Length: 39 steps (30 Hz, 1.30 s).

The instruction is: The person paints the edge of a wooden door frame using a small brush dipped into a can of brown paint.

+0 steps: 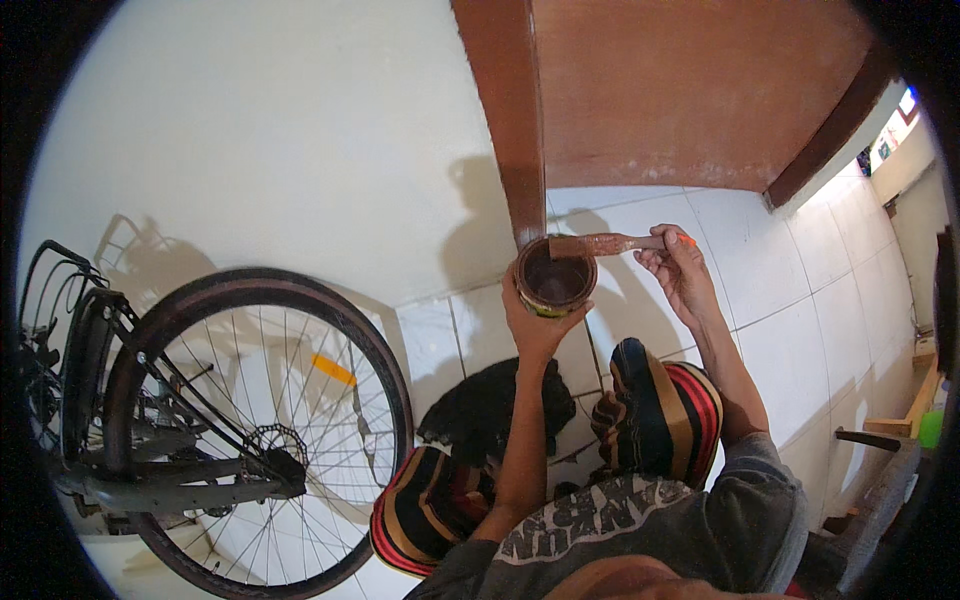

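Observation:
My left hand is wrapped round a small paint can, its mouth facing up and its inside coated dark brown. In my right hand is a paintbrush, gripped by its handle, which shows orange at the end. The brush lies level, its brown-stained bristle end over the far rim of the can. Whether the bristles touch the rim I cannot tell. Just beyond the can stands a brown door frame post.
A bicycle leans at the left, its wheel near my left knee. A brown door stands ahead over white floor tiles. Black cloth lies on the floor between my knees. Wooden pieces are at the far right.

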Tool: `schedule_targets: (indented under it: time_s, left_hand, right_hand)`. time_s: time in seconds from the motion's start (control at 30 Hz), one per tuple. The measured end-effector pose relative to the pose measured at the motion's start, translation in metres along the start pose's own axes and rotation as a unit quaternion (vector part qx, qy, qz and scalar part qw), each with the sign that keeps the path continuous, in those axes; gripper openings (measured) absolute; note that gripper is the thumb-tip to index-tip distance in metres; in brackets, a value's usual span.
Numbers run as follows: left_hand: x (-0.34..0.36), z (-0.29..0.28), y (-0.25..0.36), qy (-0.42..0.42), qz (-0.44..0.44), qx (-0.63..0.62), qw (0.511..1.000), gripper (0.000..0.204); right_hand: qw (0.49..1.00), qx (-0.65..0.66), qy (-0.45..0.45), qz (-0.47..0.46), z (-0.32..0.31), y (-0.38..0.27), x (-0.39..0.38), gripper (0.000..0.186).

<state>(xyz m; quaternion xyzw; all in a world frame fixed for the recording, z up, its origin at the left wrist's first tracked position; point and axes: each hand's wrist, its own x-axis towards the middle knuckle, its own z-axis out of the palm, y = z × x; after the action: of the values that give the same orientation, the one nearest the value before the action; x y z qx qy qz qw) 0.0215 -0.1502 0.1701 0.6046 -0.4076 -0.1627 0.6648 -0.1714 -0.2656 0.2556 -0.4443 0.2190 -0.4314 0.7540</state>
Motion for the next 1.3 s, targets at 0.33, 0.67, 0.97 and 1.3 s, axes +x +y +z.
schedule_targets:
  time_s: [0.33,0.67,0.97,1.3]
  left_hand:
    - [0.002,-0.009,0.009,0.018,-0.007,0.025,0.999,0.106]
    - [0.000,-0.002,0.006,0.007,-0.026,0.011,1.000,0.107]
    - [-0.003,-0.007,0.000,0.003,-0.042,0.031,0.999,0.110]
    - [-0.005,-0.009,-0.005,-0.009,-0.051,0.012,0.999,0.110]
  right_hand:
    - [0.908,-0.168,0.099,-0.370,0.066,-0.059,0.060,0.024]
    - [0.826,-0.233,0.119,-0.499,0.104,-0.079,0.089,0.024]
    - [0.813,-0.313,0.129,-0.474,0.083,-0.053,0.081,0.018]
    - [0.835,-0.227,0.134,-0.483,0.120,-0.086,0.086,0.020]
